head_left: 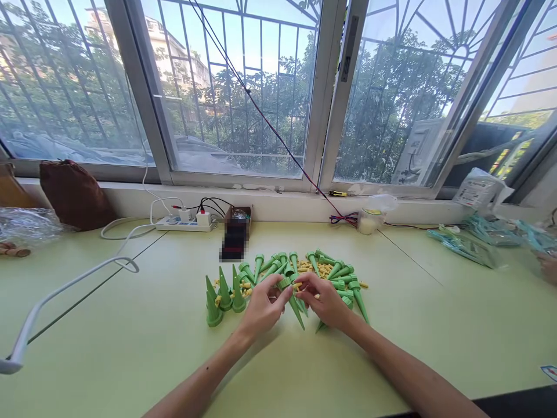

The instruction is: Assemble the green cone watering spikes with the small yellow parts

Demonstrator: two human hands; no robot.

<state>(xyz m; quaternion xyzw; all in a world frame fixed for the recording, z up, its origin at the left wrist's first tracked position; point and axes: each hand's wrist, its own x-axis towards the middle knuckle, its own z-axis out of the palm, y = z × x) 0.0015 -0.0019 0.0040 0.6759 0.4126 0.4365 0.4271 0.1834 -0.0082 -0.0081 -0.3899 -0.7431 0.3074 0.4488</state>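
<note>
In front of me, my left hand [262, 307] pinches a green watering spike [297, 314] near its capped end, its point slanting down toward me. My right hand [328, 303] has its fingertips closed on a small yellow valve piece [297, 285], held against the spike just below the cap. Several finished-looking green spikes [223, 290] stand point up to the left of my hands, with yellow pieces on their sides. Behind and right of my hands lies a heap of green spikes [347, 270], mixed with many loose yellow valve pieces [324, 269]. My fingers partly hide the joint.
A power strip [185, 224] and a small box [242, 216] with a blurred dark item stand at the back. A white curved arm [65, 299] crosses the left side. A jar [369, 222] and blue plastic packets [463, 247] lie right. Another person's hand [547, 267] shows at the right edge.
</note>
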